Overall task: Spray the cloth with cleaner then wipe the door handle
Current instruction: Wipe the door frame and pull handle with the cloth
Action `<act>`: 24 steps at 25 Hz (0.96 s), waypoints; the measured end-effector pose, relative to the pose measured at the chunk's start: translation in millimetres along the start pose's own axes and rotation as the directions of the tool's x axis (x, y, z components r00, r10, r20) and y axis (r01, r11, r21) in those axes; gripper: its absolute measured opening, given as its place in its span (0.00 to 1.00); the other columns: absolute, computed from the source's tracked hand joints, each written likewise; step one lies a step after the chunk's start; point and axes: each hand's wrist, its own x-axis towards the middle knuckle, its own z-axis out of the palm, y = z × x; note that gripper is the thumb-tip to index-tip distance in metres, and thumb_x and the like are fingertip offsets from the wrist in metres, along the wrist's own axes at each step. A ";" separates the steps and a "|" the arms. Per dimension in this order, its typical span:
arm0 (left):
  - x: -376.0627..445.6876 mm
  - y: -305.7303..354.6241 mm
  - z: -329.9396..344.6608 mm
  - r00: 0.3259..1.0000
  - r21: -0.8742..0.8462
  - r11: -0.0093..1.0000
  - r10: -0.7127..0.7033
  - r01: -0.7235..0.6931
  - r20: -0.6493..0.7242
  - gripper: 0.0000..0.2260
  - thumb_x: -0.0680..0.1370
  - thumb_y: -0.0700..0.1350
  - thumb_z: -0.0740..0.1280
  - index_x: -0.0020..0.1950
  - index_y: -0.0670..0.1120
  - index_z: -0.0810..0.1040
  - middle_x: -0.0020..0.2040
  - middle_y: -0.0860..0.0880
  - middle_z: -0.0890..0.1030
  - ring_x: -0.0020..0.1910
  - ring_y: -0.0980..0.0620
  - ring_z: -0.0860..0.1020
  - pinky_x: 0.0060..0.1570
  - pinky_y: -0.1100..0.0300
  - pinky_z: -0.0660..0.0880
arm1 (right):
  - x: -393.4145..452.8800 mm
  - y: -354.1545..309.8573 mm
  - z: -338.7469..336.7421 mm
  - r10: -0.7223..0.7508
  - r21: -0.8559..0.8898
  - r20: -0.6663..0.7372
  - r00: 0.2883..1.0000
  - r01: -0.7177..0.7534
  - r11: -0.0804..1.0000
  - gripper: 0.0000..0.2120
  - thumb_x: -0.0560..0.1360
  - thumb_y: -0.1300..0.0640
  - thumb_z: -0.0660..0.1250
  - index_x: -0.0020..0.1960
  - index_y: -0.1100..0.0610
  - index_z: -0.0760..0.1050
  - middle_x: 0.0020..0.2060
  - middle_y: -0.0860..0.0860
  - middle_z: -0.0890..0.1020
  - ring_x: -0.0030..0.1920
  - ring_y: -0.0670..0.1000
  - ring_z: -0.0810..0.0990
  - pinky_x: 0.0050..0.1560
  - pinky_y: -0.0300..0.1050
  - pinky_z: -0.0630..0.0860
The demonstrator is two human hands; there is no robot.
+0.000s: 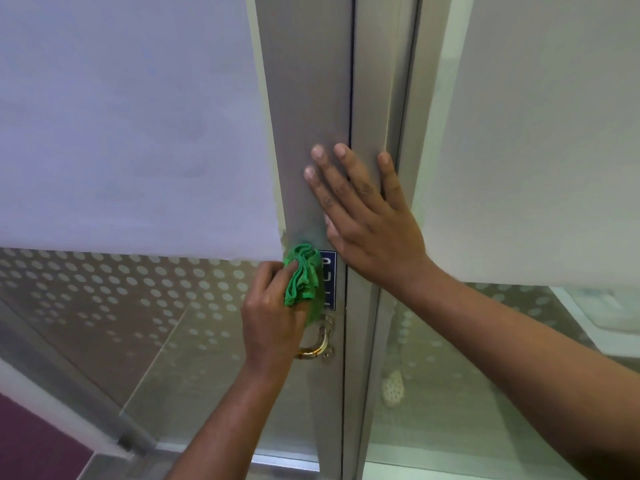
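Left hand (pixel 272 315) clamped on the bunched green cloth (pixel 302 277), pressing it to the door frame (pixel 308 98) at twelve o'clock of the curved handle (pixel 317 344); right hand (pixel 363 216) flat, fingers spread, at one o'clock of the cloth; blue sign (pixel 328 280) just beside the cloth at three o'clock.

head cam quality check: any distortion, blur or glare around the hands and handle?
Head view: wide-angle bowing, the door frame leans and flares toward the top. Light is soft and even, no hard shadows. The green cloth in the left hand is slightly soft; the right hand, flat on the frame, is sharper. Small highlights on the handle, no blown glare.
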 end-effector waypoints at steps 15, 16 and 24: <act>-28.7 -20.4 10.3 0.993 0.017 0.999 -0.040 0.038 0.110 0.26 0.61 0.28 0.80 0.59 0.38 0.84 0.50 0.43 0.82 0.44 0.49 0.80 0.40 0.56 0.82 | 2.7 -2.3 -1.3 0.003 -0.072 -0.027 1.000 -0.005 0.997 0.32 0.82 0.58 0.60 0.85 0.59 0.61 0.84 0.57 0.64 0.84 0.59 0.63 0.81 0.68 0.50; -31.4 -21.2 10.9 0.991 0.002 0.998 -0.060 0.060 0.122 0.26 0.61 0.28 0.80 0.58 0.38 0.85 0.49 0.44 0.82 0.43 0.51 0.79 0.39 0.57 0.81 | 2.9 -2.4 -1.3 0.006 -0.074 -0.029 1.000 -0.008 0.997 0.32 0.82 0.59 0.59 0.85 0.59 0.61 0.84 0.57 0.64 0.84 0.59 0.63 0.81 0.68 0.50; 7.1 -9.2 -0.8 0.997 -0.023 0.998 0.062 -0.063 -0.051 0.17 0.70 0.38 0.72 0.58 0.36 0.84 0.49 0.41 0.80 0.45 0.50 0.77 0.42 0.62 0.74 | 3.6 -3.2 -3.3 0.002 -0.077 -0.026 1.000 -0.004 0.997 0.31 0.82 0.59 0.60 0.85 0.59 0.62 0.83 0.58 0.65 0.83 0.60 0.64 0.80 0.68 0.53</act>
